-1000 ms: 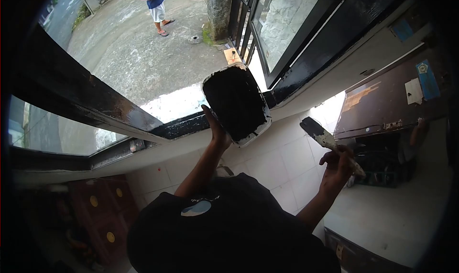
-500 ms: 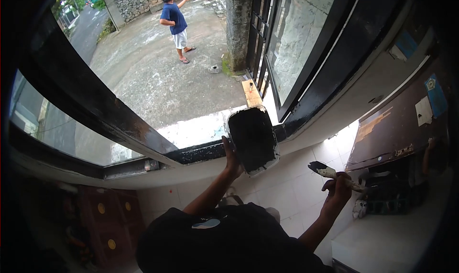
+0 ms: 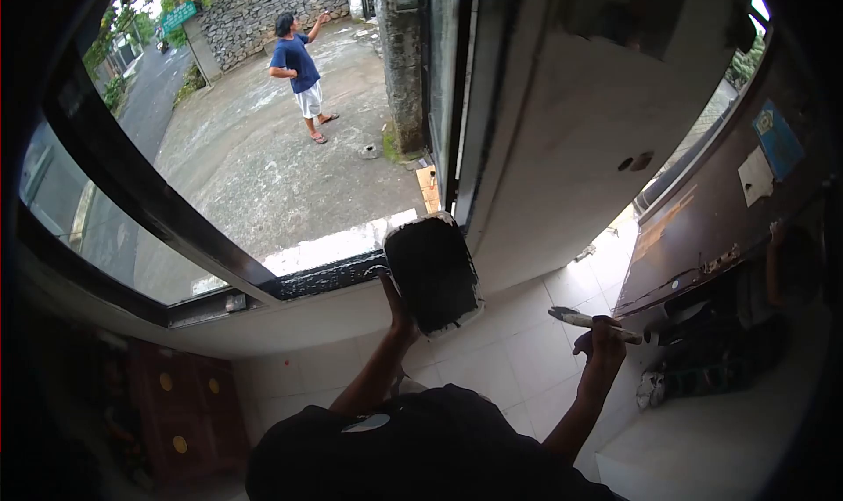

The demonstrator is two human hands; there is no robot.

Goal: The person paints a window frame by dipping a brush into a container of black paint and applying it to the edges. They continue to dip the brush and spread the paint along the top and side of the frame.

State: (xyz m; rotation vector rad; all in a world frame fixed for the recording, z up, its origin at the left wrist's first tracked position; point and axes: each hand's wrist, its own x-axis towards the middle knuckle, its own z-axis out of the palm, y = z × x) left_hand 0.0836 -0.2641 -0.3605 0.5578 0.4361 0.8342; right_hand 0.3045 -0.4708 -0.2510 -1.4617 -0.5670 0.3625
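My left hand [image 3: 400, 312] is closed on the near left edge of a paint container [image 3: 433, 277], a rounded rectangular tub with a dark, black-coated inside and a pale, smeared rim. The tub is held up in front of the window sill. In my right hand [image 3: 606, 343], off to the right, a paintbrush [image 3: 575, 317] is gripped by its handle. Its dark bristles point left, and pale colour covers the part behind them. Brush and tub are apart. A black window frame [image 3: 329, 277] with worn, chipped paint runs just left of the tub.
Outside the opening, a person [image 3: 299, 71] in a blue shirt stands on the concrete yard with one arm raised. A wall [image 3: 571, 141] rises at the right, beside a brown door [image 3: 702, 229]. White tiles [image 3: 518, 352] cover the floor. A dark red cabinet [image 3: 189, 404] stands lower left.
The view has turned to the right, so the yard, tub and hands appear further left. My right hand has tilted the brush closer to level. Both hands keep their hold.
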